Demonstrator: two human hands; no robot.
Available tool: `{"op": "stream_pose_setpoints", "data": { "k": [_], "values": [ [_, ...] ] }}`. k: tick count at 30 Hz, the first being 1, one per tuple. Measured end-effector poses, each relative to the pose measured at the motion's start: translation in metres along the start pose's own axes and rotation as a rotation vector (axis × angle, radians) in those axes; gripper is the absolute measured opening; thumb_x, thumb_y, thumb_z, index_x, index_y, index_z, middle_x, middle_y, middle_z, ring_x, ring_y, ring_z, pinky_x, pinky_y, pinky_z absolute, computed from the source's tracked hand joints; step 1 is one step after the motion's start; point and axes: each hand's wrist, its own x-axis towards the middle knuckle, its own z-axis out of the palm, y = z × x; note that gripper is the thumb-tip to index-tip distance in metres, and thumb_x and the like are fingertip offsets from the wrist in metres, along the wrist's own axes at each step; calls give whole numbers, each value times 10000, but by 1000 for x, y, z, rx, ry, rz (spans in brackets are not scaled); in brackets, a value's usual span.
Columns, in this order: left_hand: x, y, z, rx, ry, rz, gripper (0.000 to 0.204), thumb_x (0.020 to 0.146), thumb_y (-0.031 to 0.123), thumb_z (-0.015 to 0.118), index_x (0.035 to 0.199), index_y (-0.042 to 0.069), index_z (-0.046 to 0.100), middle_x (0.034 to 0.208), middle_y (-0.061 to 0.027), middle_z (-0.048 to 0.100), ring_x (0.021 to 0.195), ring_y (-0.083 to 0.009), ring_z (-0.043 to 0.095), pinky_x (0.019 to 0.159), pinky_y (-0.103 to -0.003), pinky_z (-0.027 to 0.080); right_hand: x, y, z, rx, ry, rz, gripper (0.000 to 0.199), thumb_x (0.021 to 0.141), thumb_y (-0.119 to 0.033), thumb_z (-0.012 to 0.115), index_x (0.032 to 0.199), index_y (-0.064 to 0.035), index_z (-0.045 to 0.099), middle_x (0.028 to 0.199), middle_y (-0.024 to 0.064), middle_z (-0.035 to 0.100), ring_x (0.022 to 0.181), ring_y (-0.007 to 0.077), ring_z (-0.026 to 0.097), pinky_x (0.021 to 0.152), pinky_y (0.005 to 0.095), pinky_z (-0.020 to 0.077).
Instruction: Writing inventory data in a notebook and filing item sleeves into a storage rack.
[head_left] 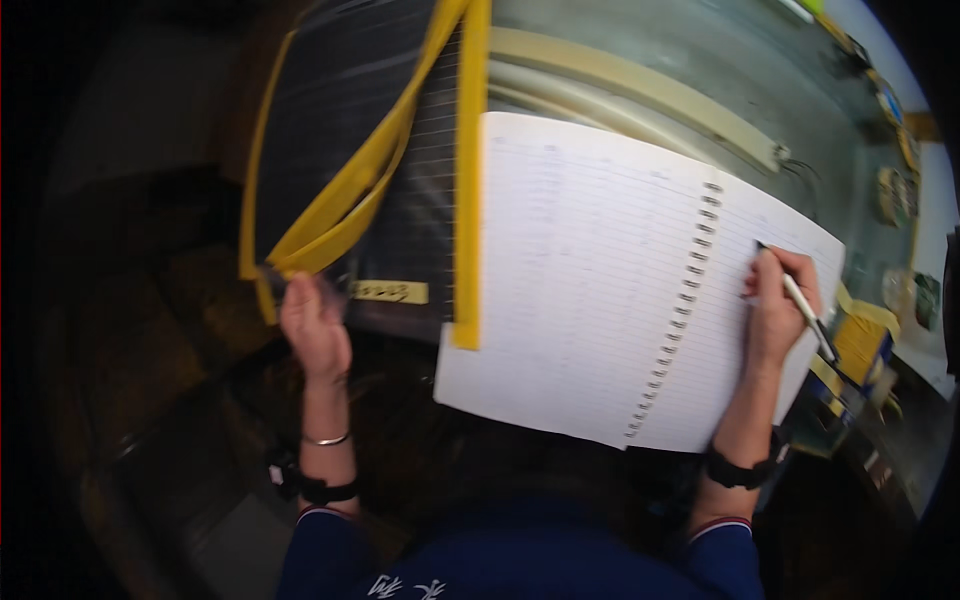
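Now the pen [800,300] sits gripped in the right hand [775,310].

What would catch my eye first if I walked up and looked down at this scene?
Most likely the big open spiral-bound notebook filling the middle, its lined pages bright against the dim surroundings. The right hand holds a pen with its tip on the right page. To the left, the left hand grips the lower edge of a dark sheet with yellow borders, which bears a small yellow label.
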Motion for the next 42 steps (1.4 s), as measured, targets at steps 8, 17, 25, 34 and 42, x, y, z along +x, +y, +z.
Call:
{"op": "stream_pose_setpoints", "data": {
  "k": [8, 17, 25, 34, 42],
  "values": [
    [-3, 7, -3, -2, -41, 22, 230, 996, 232, 448, 1005, 51, 590, 836, 48, 547, 672, -14, 427, 575, -167, 313, 1, -4, 1, -41, -7, -3, 32, 832, -23, 613, 826, 2, 595, 670, 48, 598, 543, 65, 541, 470, 183, 440],
    [13, -6, -64, -107, -223, 51, 265, 996, 174, 435, 1178, 13, 542, 1114, -50, 601, 974, -63, 561, 791, -185, 430, -2, -4, 11, 48, -22, 0, 32, 803, 14, 611, 811, 11, 580, 601, 36, 584, 479, 56, 535, 435, 185, 406],
    [9, -12, -43, -37, -61, 23, 306, 997, 205, 435, 1186, -15, 535, 1114, -43, 594, 994, -65, 549, 861, -215, 417, -1, -5, 3, 49, 16, -2, 28, 798, 25, 599, 807, 30, 573, 601, 53, 592, 475, 59, 542, 429, 186, 413],
    [5, -4, -33, -19, -96, 35, 272, 996, 212, 441, 1129, 7, 562, 981, -1, 603, 852, -11, 543, 722, -158, 404, 0, -4, 3, 24, 14, 2, 28, 799, 25, 592, 803, 27, 565, 596, 50, 587, 462, 66, 540, 419, 190, 420],
    [8, -8, -41, -71, -83, 24, 279, 989, 165, 447, 1194, -2, 535, 1127, -46, 600, 1008, -61, 563, 875, -197, 441, 0, -6, 2, 111, 87, 11, 33, 798, 28, 593, 802, 28, 560, 631, 55, 596, 489, 62, 549, 422, 186, 409]
  ]
}}
